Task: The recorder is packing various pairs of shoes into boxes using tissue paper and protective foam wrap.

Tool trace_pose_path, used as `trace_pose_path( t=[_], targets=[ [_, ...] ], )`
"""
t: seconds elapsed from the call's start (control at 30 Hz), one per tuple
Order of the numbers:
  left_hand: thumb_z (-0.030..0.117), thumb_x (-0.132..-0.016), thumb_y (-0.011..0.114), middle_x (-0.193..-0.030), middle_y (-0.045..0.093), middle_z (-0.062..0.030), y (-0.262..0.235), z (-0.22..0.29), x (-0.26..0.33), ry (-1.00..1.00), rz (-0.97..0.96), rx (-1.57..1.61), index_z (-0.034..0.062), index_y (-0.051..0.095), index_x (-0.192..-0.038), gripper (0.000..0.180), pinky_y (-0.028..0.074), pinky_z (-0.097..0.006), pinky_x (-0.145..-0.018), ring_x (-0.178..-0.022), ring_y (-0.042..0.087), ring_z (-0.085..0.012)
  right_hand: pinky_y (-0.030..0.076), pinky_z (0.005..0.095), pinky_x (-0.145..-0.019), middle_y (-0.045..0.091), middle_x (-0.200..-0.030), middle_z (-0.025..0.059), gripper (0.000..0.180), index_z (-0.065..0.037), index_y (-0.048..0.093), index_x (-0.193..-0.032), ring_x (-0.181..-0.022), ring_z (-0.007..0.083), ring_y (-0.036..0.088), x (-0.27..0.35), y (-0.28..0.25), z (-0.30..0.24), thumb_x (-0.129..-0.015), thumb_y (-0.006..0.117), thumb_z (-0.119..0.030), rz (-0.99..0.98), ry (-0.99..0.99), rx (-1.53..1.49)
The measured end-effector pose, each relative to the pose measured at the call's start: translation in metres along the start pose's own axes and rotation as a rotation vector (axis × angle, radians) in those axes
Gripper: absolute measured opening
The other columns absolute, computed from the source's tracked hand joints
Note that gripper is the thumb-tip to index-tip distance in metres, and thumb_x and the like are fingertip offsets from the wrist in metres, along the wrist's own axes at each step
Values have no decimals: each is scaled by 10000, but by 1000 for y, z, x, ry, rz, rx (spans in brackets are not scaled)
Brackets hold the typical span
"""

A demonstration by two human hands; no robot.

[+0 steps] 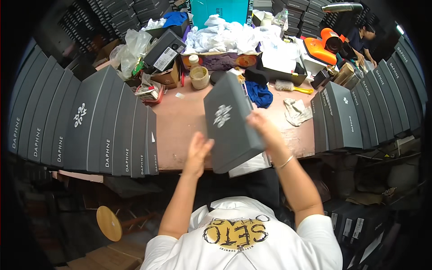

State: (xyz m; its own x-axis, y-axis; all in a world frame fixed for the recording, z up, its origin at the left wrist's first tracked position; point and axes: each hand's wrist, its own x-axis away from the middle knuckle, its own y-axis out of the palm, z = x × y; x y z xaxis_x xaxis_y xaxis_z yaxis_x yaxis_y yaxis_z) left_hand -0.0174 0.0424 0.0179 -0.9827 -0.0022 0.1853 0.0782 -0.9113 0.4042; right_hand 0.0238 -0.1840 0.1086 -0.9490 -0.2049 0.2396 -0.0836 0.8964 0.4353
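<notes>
A dark grey shoebox point(234, 130) with a white printed mark on its lid is tilted in front of me, over the near edge of the table. My right hand point(264, 128) grips its right side, the fingers partly hidden behind it. Beside the box's left edge is my left hand point(198, 152), slightly blurred, with its fingers apart and apparently not gripping. A white sheet-like piece point(250, 165) shows below the box; whether it belongs to the box I cannot tell.
Rows of grey shoeboxes point(92, 112) line the left, with more boxes point(346, 114) at right. Behind are a glue jar point(199, 77), crumpled white paper point(225, 36), a blue cloth point(260, 94), a brush point(292, 87), a white rag point(297, 111) and an orange tool point(320, 49). Another person point(360, 42) works at far right.
</notes>
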Motion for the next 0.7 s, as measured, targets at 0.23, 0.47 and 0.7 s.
trace_pose_path(
  t=[0.23,0.47,0.7],
  targets=[
    [358,-920,610,-1465,333,-199,-150,42,45,-175,280,-361,43,316,-1450,683,282,-455,-1101,-1349,346,-282,413,413,-804,614,-991,124,399,-72,614,-994,-909,292,594,72,3,69,-722,757,-327,-335,-386,1614],
    [140,-851,668,-1281,534,-194,-65,12,20,422,112,-962,-16,532,-1253,452,379,-360,-1027,-1211,500,-318,374,391,-871,619,-749,52,129,-95,640,-832,-791,232,598,63,-43,35,-784,694,-202,-355,-539,1670],
    [378,-1010,372,-1483,279,-189,18,8,33,428,-127,-641,27,235,-1472,596,244,-371,-1125,-1369,306,-293,361,384,-908,650,-809,66,208,-68,646,-961,-813,240,598,6,-6,-42,-826,691,-219,-379,-668,1441]
  ],
)
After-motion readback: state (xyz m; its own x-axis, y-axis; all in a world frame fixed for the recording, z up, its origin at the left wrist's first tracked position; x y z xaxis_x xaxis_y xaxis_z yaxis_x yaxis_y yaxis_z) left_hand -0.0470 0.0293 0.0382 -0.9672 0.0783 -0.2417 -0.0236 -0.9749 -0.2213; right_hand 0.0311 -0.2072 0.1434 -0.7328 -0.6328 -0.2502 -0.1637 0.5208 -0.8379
